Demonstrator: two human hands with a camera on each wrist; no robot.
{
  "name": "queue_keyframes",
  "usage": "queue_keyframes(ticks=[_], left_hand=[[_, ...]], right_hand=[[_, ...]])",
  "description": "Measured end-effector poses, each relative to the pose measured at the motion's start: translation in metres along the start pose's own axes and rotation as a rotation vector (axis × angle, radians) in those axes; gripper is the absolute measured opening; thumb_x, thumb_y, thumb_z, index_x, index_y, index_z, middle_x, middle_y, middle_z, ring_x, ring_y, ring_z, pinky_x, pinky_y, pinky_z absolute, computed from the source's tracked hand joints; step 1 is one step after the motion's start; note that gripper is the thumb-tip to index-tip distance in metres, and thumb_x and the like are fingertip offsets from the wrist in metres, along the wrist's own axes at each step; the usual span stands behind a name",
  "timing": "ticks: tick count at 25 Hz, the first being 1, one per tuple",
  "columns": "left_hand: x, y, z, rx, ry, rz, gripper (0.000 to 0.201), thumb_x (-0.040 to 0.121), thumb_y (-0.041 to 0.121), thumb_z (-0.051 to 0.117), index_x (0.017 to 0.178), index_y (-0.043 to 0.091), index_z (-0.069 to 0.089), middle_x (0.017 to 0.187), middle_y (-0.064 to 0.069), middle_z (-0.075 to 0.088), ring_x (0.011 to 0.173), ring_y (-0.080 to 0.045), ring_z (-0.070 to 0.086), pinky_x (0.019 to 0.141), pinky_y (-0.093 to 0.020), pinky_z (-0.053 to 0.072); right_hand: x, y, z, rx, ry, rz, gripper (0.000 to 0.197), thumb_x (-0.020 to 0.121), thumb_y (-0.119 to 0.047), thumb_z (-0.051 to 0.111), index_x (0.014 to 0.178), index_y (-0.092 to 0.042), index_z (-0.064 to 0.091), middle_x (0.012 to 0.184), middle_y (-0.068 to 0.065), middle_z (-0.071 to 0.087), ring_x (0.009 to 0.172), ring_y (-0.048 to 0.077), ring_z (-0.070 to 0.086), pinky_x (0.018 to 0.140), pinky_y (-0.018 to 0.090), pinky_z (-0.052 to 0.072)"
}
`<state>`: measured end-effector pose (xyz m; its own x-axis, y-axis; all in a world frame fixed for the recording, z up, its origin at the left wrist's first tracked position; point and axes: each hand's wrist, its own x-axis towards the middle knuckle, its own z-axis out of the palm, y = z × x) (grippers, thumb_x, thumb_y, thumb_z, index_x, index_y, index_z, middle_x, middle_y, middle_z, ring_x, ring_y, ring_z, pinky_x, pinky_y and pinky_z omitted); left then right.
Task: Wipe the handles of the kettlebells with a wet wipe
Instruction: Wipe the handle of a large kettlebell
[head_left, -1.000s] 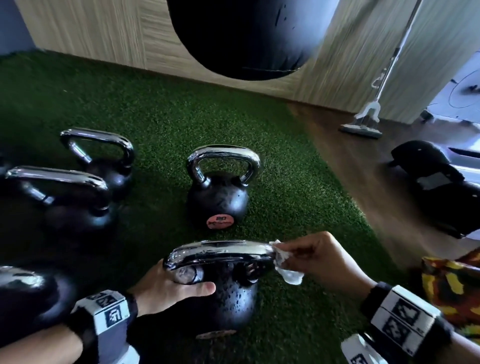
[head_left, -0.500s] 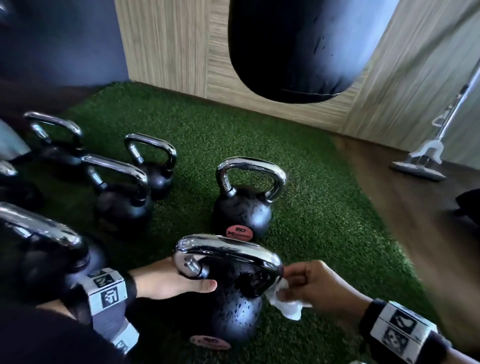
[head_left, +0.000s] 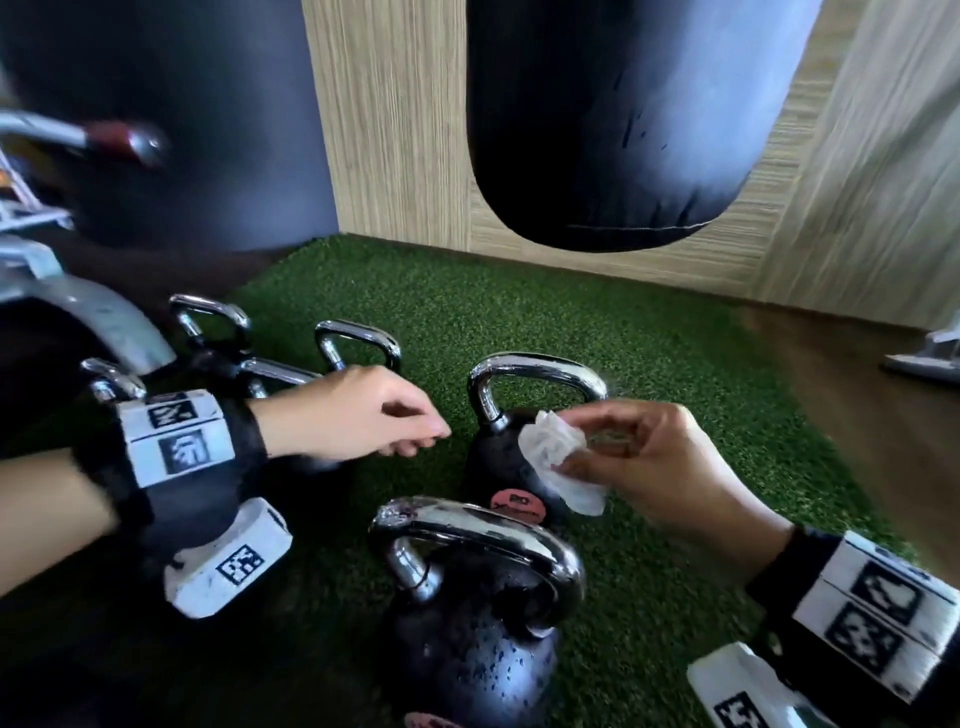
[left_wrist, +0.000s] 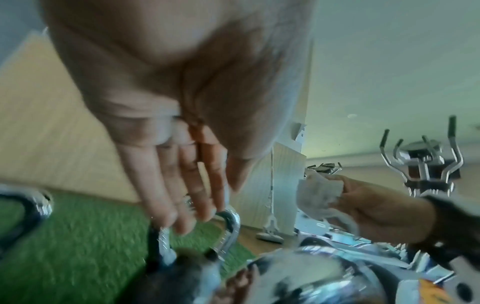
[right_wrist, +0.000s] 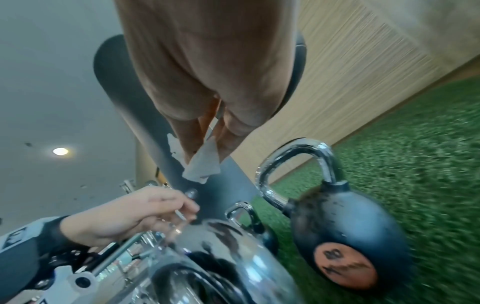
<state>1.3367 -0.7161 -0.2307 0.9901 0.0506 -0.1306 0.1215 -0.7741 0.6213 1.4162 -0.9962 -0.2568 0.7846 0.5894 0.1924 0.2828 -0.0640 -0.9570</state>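
The nearest black kettlebell (head_left: 467, 649) stands on green turf, and nothing touches its chrome handle (head_left: 478, 535). Behind it is a second kettlebell with an orange label (head_left: 511, 501) and a chrome handle (head_left: 535, 371). My right hand (head_left: 576, 452) pinches a crumpled white wet wipe (head_left: 556, 457) in the air just in front of that second kettlebell; the wipe (right_wrist: 202, 164) hangs from the fingertips. My left hand (head_left: 415, 431) hovers to the left, fingers relaxed, holding nothing. In the left wrist view its fingers (left_wrist: 182, 185) hang straight above a chrome handle (left_wrist: 228, 230).
More chrome-handled kettlebells (head_left: 358, 338) stand at the left on the turf (head_left: 675, 364). A black punching bag (head_left: 623, 130) hangs overhead in front of a wood-panel wall. Grey machine parts (head_left: 93, 322) lie at far left. A mop base (head_left: 924, 358) rests on the wooden floor at right.
My left hand let go of the near kettlebell and rose to the left. My right hand lifted the wipe off that handle and moved forward to the second kettlebell.
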Motion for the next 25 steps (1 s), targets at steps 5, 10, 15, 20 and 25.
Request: queue_keyframes(ticks=[5, 10, 15, 20, 25], left_hand=[[0.011, 0.042, 0.017, -0.738, -0.405, -0.069, 0.054, 0.104, 0.047, 0.036, 0.128, 0.007, 0.064, 0.128, -0.013, 0.071, 0.113, -0.031, 0.071, 0.091, -0.038, 0.061], [0.014, 0.054, 0.015, -0.993, -0.196, 0.000, 0.047, 0.090, 0.045, 0.055, 0.114, 0.009, 0.075, 0.112, -0.016, 0.076, 0.100, -0.025, 0.075, 0.087, -0.034, 0.063], [-0.011, 0.041, 0.021, -1.017, -0.154, 0.102, 0.032, 0.084, 0.016, 0.067, 0.113, 0.006, 0.074, 0.110, -0.013, 0.077, 0.096, -0.019, 0.076, 0.086, -0.029, 0.062], [-0.051, 0.027, 0.027, -0.444, 0.230, 0.347, 0.037, 0.085, 0.014, 0.079, 0.121, 0.023, 0.074, 0.110, 0.009, 0.078, 0.099, -0.008, 0.075, 0.087, -0.022, 0.059], [-0.066, 0.012, 0.074, 0.045, 0.437, 0.513, 0.030, 0.090, 0.031, 0.078, 0.119, 0.027, 0.077, 0.102, 0.018, 0.074, 0.096, 0.003, 0.069, 0.088, -0.012, 0.050]], right_hand=[[0.022, -0.033, 0.011, 0.063, 0.021, -0.170, 0.037, 0.067, -0.001, 0.089, 0.101, -0.007, 0.073, 0.092, 0.016, 0.078, 0.080, 0.026, 0.072, 0.080, 0.045, 0.060], [0.021, -0.043, 0.010, -0.187, 0.127, -0.217, 0.021, 0.070, -0.011, 0.092, 0.086, -0.018, 0.080, 0.081, -0.001, 0.076, 0.063, 0.007, 0.063, 0.062, 0.031, 0.054], [0.012, -0.040, 0.027, -0.280, 0.174, -0.187, 0.044, 0.067, -0.018, 0.088, 0.105, -0.027, 0.069, 0.080, -0.008, 0.078, 0.057, 0.007, 0.059, 0.057, 0.030, 0.052], [-0.009, -0.019, 0.002, -0.327, -0.083, -0.070, 0.087, 0.070, -0.007, 0.090, 0.138, -0.042, 0.048, 0.105, -0.007, 0.075, 0.081, 0.013, 0.072, 0.075, 0.034, 0.061], [-0.067, 0.076, -0.002, -0.103, -0.234, 0.187, 0.080, 0.070, -0.016, 0.093, 0.137, -0.035, 0.054, 0.124, -0.013, 0.072, 0.118, 0.008, 0.067, 0.101, 0.046, 0.055]])
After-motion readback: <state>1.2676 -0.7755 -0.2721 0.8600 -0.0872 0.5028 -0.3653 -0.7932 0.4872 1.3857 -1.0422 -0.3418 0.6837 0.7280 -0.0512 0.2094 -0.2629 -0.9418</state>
